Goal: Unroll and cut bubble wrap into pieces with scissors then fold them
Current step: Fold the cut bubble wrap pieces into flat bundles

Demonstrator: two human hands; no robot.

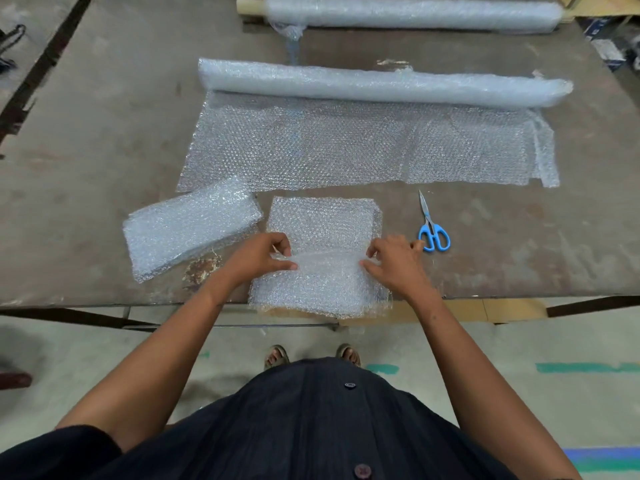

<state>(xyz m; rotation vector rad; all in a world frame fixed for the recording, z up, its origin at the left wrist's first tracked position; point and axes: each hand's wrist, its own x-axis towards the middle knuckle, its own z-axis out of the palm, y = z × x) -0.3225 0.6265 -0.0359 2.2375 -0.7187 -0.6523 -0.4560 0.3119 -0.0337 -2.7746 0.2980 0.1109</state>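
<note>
Folding under way at the near edge of the table (104, 116): cut piece of bubble wrap (322, 223), clear and bubbled, lying flat between the hands, its near portion overhanging the table edge slightly. Left hand (258, 256) pinching the raised fold line on the left side; right hand (394, 259) pinching the same fold line on the right side, fingers curled onto the wrap. Fold ridge lifted off the lower layer, running straight between both hands.

Folded piece (190, 226) just left of the work piece, tilted, thicker and whiter in look. Scissors (432, 226) with blue handles just right of the right hand, blades closed and pointing away from the person, apart from the wrap. Partly unrolled roll (381, 84) farther back, its loose sheet (346, 147) spread flat toward the person, ending just short of the work piece. Second roll (412, 12) at the far edge, on a cardboard core.

Bare table surface to the far left and to the right beyond the scissors. Nothing lying on top of the work piece besides the hands.
</note>
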